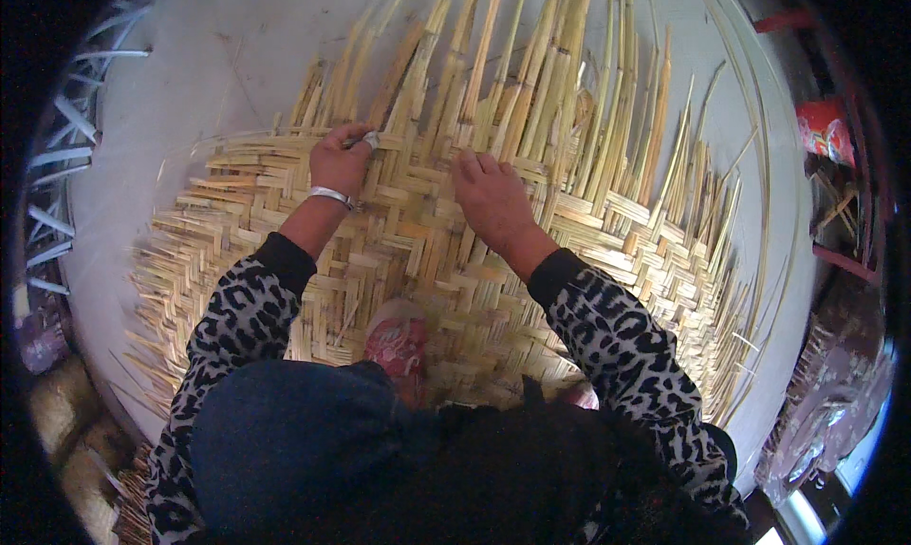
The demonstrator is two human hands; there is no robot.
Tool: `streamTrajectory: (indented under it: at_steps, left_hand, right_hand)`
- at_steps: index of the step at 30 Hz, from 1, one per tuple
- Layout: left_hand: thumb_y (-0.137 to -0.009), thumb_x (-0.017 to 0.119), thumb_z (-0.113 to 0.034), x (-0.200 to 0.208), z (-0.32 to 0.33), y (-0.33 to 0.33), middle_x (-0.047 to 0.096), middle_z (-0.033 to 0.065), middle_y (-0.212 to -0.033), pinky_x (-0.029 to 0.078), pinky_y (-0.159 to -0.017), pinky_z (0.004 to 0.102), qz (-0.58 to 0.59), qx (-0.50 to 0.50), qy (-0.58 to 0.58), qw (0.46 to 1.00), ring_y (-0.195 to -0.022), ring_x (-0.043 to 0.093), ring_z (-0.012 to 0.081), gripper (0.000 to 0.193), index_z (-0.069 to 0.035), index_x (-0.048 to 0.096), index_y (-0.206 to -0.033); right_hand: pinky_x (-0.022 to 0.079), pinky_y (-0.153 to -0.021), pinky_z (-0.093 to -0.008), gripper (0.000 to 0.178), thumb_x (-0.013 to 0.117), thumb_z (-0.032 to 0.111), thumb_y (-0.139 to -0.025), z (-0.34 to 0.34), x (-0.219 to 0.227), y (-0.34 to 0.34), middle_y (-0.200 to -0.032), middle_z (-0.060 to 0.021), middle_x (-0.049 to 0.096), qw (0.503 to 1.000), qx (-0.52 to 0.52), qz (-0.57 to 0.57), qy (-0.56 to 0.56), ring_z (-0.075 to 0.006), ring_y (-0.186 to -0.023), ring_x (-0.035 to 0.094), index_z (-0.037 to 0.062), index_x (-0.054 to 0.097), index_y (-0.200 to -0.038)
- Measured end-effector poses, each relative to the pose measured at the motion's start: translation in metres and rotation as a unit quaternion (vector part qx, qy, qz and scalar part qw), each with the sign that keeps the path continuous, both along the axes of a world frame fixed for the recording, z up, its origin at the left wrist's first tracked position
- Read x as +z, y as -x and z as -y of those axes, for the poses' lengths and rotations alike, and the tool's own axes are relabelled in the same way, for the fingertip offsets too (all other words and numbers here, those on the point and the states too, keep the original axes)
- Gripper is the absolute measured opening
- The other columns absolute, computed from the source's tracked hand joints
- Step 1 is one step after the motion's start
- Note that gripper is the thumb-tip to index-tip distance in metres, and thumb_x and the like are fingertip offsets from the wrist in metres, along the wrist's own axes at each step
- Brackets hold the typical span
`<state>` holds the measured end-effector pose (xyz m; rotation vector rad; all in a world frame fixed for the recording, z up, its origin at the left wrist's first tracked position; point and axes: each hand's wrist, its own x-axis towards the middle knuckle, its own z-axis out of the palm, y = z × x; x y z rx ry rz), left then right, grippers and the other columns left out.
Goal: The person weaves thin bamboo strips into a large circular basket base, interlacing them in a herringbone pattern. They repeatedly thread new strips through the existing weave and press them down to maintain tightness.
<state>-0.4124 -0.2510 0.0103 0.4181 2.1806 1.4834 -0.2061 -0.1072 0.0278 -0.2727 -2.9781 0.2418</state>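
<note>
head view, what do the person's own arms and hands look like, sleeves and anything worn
The left sleeve and right sleeve are pale grey with black leopard-like spots, each ending in a plain black cuff. The left hand is ungloved, with a silvery band around its wrist. The right hand is also ungloved; no band shows there.

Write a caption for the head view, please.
Left hand and right hand at a herringbone-woven mat, a red shoe on its weave, loose strips fanning beyond.
</note>
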Motion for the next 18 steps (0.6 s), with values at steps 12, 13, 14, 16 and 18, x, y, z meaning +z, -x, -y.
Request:
streamTrajectory:
  at_steps: [12,13,14,16,18]
  left_hand:
    - [-0.088,0.059,-0.004,0.029,0.049,0.052,0.066,0.0069,-0.104,0.054,-0.077,0.0299,0.346,-0.02,-0.174,0.922,-0.093,0.064,0.0161,0.03,0.0,0.064,-0.117]
    - [-0.089,0.058,-0.004,0.029,0.052,0.057,0.066,0.0078,-0.105,0.055,-0.08,0.0314,0.363,-0.043,-0.194,0.91,-0.095,0.064,0.0179,0.029,0.001,0.063,-0.116]
    - [-0.089,0.058,-0.003,0.029,0.055,0.061,0.065,0.0087,-0.107,0.056,-0.083,0.0328,0.382,-0.047,-0.192,0.903,-0.097,0.064,0.0197,0.028,0.003,0.063,-0.116]
    - [-0.088,0.056,-0.002,0.029,0.057,0.07,0.064,0.0096,-0.108,0.055,-0.089,0.0348,0.356,-0.092,-0.198,0.909,-0.097,0.064,0.0213,0.027,0.003,0.063,-0.113]
    - [-0.086,0.054,0.0,0.028,0.054,0.078,0.064,0.01,-0.108,0.055,-0.091,0.0355,0.337,-0.113,-0.192,0.915,-0.097,0.064,0.022,0.026,0.003,0.063,-0.111]
  right_hand:
    - [0.051,-0.083,-0.0458,0.025,0.058,0.011,-0.085,0.015,0.026,0.104,-0.105,-0.0187,0.061,0.97,0.037,-0.026,0.237,-0.0395,-0.096,0.06,0.0013,0.061,-0.108]
    - [0.051,-0.082,-0.0462,0.024,0.058,0.014,-0.086,0.02,0.025,0.118,-0.103,-0.0188,0.061,0.971,0.022,0.004,0.237,-0.0399,-0.095,0.06,0.0026,0.062,-0.107]
    - [0.051,-0.081,-0.0466,0.023,0.059,0.016,-0.087,0.023,0.023,0.128,-0.102,-0.0189,0.062,0.971,0.008,0.033,0.236,-0.0402,-0.094,0.061,0.0039,0.064,-0.106]
    - [0.05,-0.078,-0.047,0.022,0.061,0.021,-0.086,0.021,0.019,0.137,-0.096,-0.0182,0.063,0.966,-0.017,0.058,0.252,-0.0393,-0.092,0.062,0.0061,0.066,-0.102]
    - [0.05,-0.076,-0.0474,0.021,0.063,0.024,-0.085,0.019,0.015,0.141,-0.09,-0.0176,0.065,0.96,-0.044,0.08,0.265,-0.0385,-0.089,0.062,0.0071,0.067,-0.097]
